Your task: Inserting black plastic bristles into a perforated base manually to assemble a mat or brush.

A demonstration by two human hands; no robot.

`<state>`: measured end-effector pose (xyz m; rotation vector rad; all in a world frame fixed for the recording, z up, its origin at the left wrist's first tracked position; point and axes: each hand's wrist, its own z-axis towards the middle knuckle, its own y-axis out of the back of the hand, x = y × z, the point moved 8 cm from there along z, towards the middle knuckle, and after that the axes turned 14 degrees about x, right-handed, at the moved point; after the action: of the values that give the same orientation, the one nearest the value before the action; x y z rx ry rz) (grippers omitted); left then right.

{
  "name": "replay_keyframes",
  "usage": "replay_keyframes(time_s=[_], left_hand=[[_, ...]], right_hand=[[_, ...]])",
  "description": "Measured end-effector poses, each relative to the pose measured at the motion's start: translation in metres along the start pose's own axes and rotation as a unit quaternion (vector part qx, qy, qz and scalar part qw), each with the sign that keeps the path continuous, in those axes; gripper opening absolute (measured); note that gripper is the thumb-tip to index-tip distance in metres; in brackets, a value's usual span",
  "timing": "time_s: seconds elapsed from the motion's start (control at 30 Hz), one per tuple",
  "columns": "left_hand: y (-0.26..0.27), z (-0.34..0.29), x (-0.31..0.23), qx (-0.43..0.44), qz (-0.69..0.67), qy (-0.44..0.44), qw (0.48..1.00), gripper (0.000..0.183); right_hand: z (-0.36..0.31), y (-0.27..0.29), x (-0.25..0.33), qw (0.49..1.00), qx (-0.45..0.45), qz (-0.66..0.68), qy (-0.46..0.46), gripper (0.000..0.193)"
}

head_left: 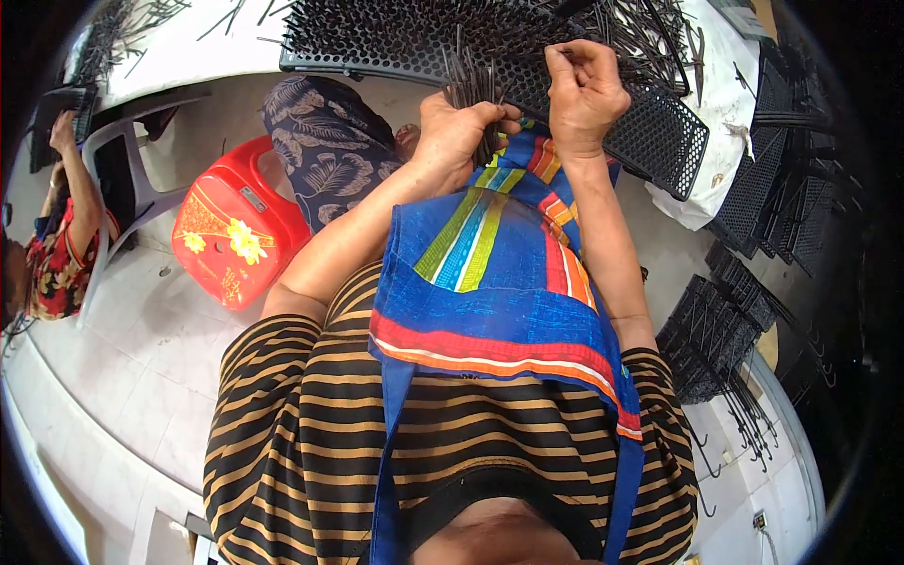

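My left hand (pixel 452 132) is closed around a bundle of thin black sticks (pixel 466 85), which points up from the fist. To its right, my right hand (pixel 586 99) is raised with thumb and fingertips pinched together. Whatever lies between those fingertips is too small to make out. Both hands are at the near edge of a long black perforated tray (pixel 669 141). Short black pieces (pixel 367 33) stand upright, densely packed, over its left and middle part. Holes show uncovered at its right end. A loose pile of black sticks (pixel 650 42) lies behind my right hand.
The tray rests on a white-covered table (pixel 207 56). A red stool (pixel 226 226) with yellow flowers stands left of me, beside a knee in dark leaf-patterned cloth (pixel 330 141). Farther left, another person (pixel 71 235) sits by a pale chair (pixel 122 179). Black mesh racks with hooks (pixel 716 339) stand right.
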<state>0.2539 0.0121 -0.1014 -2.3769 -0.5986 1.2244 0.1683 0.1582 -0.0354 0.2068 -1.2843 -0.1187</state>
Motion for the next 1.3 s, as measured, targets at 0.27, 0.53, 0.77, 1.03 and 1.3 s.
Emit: replay_keyframes(time_s=[0.27,0.53,0.77,1.03,1.3], left_hand=[[0.001,0.001,0.0,-0.004,-0.067,-0.009,0.998,0.008],[-0.002,0.002,0.003,0.011,-0.087,-0.02,0.996,0.007],[-0.003,0.0,0.002,0.008,-0.093,-0.026,0.995,0.007],[-0.006,-0.005,0.001,0.01,-0.098,-0.02,0.995,0.007],[-0.004,-0.004,0.004,0.016,-0.096,-0.026,0.995,0.008]], right_hand=[[-0.002,-0.008,0.034,0.975,0.052,-0.184,0.116,0.011],[-0.002,-0.003,0.043,0.969,0.054,-0.209,0.119,0.01],[-0.005,-0.006,0.05,0.963,0.072,-0.22,0.136,0.01],[-0.005,-0.011,0.056,0.951,0.075,-0.245,0.174,0.009],[-0.019,-0.017,0.054,0.939,0.119,-0.247,0.206,0.009]])
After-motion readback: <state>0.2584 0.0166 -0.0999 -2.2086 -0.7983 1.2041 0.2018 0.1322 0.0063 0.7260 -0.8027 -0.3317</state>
